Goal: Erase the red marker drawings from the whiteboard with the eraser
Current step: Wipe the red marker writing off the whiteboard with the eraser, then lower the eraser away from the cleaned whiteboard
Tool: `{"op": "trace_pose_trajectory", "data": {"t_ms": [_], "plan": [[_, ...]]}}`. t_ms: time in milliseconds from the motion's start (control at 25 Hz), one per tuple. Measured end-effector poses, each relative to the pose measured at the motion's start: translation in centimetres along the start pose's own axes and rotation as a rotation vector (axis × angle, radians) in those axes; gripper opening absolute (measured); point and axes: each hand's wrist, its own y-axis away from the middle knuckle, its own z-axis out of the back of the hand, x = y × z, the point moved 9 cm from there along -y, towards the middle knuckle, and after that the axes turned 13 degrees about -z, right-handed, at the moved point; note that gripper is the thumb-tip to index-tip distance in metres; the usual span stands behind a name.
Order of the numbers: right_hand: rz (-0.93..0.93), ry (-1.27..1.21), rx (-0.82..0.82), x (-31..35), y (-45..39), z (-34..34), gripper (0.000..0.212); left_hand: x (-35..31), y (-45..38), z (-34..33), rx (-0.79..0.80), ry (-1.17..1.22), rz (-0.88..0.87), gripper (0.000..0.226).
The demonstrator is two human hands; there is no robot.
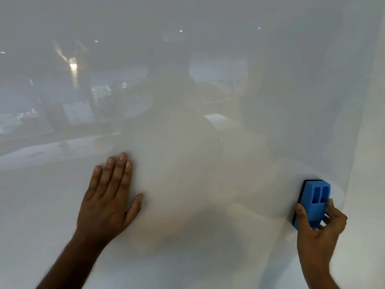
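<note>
The glossy whiteboard (187, 174) fills almost the whole view and shows no red marks anywhere I can see. My left hand (110, 197) lies flat on the board at the lower left, fingers spread and holding nothing. At the lower right, my right hand (320, 228) grips a blue foam eraser (314, 203) with a black felt face. The eraser's felt side presses against the board close to the board's right edge.
The board's right edge (354, 163) meets a plain white wall (370, 184). Dim reflections of a room, ceiling lights and a person show across the upper half of the board.
</note>
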Motion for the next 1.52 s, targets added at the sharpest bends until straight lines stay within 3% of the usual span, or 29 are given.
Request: {"op": "trace_pose_trajectory", "data": {"t_ms": [280, 480, 720, 840, 1040, 1200, 1440, 1520], "plan": [[0.027, -0.089, 0.02, 0.6, 6.8, -5.2, 0.075, 0.2, 0.0, -0.2, -0.012, 0.025, -0.011, 0.079], [0.062, -0.091, 0.016, 1.4, 11.1, -8.0, 0.079, 0.8, 0.2, 0.7, -0.04, 0.169, -0.008, 0.079], [0.126, 0.001, 0.126, 2.7, 19.3, -15.4, 0.093, 9.1, 6.0, 3.8, 0.012, 0.157, 0.177, 0.085], [0.179, 0.003, 0.155, 4.7, 23.5, -18.5, 0.087, 11.7, 9.5, 5.3, 0.047, 0.154, 0.222, 0.084], [0.438, 0.141, 0.277, 9.1, 29.7, -23.9, 0.075, 12.9, 13.2, 6.2, 0.08, 0.194, 0.261, 0.083], [0.697, 0.376, 0.38, 10.2, 33.8, -27.4, 0.08, 13.2, 14.9, 6.8, 0.072, 0.265, 0.327, 0.082], [1.251, 0.739, 0.628, 7.7, 35.2, -26.1, 0.069, 9.6, 16.1, 6.1, 0.113, 0.353, 0.367, 0.08], [1.274, 0.816, 0.723, 5.7, 33.6, -23.8, 0.069, 7.8, 16.0, 6.1, 0.123, 0.397, 0.399, 0.08]]}}
